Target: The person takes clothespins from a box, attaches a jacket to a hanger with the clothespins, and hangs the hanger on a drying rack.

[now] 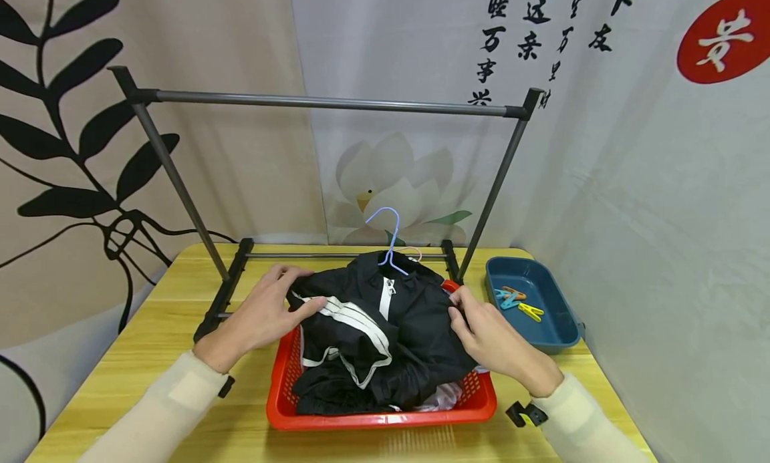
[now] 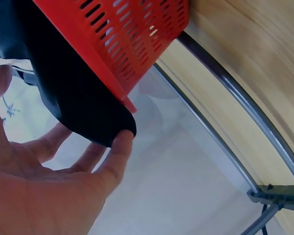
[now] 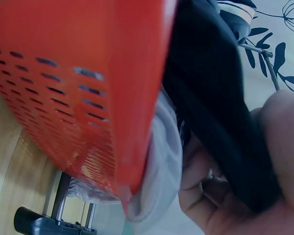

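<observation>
A black garment (image 1: pixel 421 323) with white trim and a white zipper lies over the red basket (image 1: pixel 385 420). A blue-purple hanger (image 1: pixel 394 239) has its hook standing out of the collar. My left hand (image 1: pixel 261 316) touches the garment's left shoulder, thumb on the white-trimmed part; in the left wrist view the fingers of that hand (image 2: pixel 54 171) lie along the black cloth's edge. My right hand (image 1: pixel 496 333) pinches the garment's right side; in the right wrist view black cloth (image 3: pixel 220 98) runs between thumb and fingers of the right hand (image 3: pixel 264 196).
A grey metal rack (image 1: pixel 331 103) stands behind the basket on the wooden table (image 1: pixel 144 356). To the right, a blue tray (image 1: pixel 541 282) holds several clothespins (image 1: pixel 531 312). Pale cloth (image 1: pixel 442 397) shows in the basket, and a pink hanger hook (image 1: pixel 412 250) is behind the collar.
</observation>
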A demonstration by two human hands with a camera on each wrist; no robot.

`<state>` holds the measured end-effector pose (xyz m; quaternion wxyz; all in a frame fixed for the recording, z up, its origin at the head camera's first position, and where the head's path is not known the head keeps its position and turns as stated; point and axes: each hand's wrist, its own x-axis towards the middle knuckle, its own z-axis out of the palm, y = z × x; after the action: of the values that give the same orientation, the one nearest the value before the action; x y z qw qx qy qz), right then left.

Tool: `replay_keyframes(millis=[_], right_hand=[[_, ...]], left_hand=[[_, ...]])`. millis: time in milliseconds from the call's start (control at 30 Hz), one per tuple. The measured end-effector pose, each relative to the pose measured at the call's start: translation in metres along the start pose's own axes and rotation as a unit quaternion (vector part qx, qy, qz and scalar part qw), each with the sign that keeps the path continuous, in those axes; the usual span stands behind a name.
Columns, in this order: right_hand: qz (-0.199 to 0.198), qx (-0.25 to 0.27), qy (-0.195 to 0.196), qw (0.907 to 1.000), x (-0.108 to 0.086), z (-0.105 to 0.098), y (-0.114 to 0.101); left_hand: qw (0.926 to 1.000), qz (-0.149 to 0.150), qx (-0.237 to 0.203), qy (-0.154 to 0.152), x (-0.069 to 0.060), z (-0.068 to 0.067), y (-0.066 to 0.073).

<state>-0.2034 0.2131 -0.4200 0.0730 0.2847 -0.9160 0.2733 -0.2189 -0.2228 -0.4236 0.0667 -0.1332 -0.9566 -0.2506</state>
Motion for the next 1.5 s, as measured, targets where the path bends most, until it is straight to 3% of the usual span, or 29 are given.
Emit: replay_keyframes(millis=[233,433,533,667,767,867,1067,1167,1233,1367,1433,1500], right_hand=[[-0.008,-0.007,0.026,0.9996,0.004,-0.002,-0.002],[-0.002,-0.007,0.035,0.9994,0.007,-0.006,-0.003],[0.001,-0.007,0.042,0.9991,0.009,-0.007,-0.003],[0.005,-0.008,0.054,0.9985,0.011,-0.007,-0.002],[0.005,-0.012,0.062,0.9980,0.012,-0.008,0.000],[0.004,-0.010,0.066,0.9977,0.013,-0.011,0.001],[-0.003,-0.005,0.085,0.9964,0.015,-0.016,0.005],[-0.014,-0.014,0.108,0.9939,0.016,-0.018,0.007],[-0.023,-0.017,0.123,0.9920,0.016,-0.018,0.008],[-0.038,-0.015,0.141,0.9891,0.017,-0.017,0.011],[-0.044,-0.012,0.146,0.9883,0.017,-0.017,0.012],[-0.049,-0.011,0.151,0.9873,0.019,-0.017,0.013]], left_hand=[[0.9997,0.020,-0.013,0.008,0.000,-0.002,0.009],[0.9941,0.098,-0.030,0.037,-0.002,-0.003,0.023],[0.9867,0.149,-0.058,0.033,-0.004,-0.003,0.029],[0.9708,0.229,-0.069,0.020,-0.004,-0.002,0.034],[0.9579,0.284,-0.037,0.017,-0.003,0.000,0.033],[0.9505,0.310,0.012,0.007,-0.003,0.003,0.028],[0.9405,0.311,0.132,-0.037,-0.005,0.005,0.017],[0.9375,0.306,0.157,-0.052,-0.005,0.003,0.016],[0.9414,0.294,0.150,-0.068,-0.006,0.000,0.014],[0.9575,0.253,0.092,-0.103,-0.005,-0.010,0.010],[0.9657,0.231,0.066,-0.098,-0.003,-0.015,0.008],[0.9714,0.222,0.054,-0.065,0.000,-0.018,0.008]])
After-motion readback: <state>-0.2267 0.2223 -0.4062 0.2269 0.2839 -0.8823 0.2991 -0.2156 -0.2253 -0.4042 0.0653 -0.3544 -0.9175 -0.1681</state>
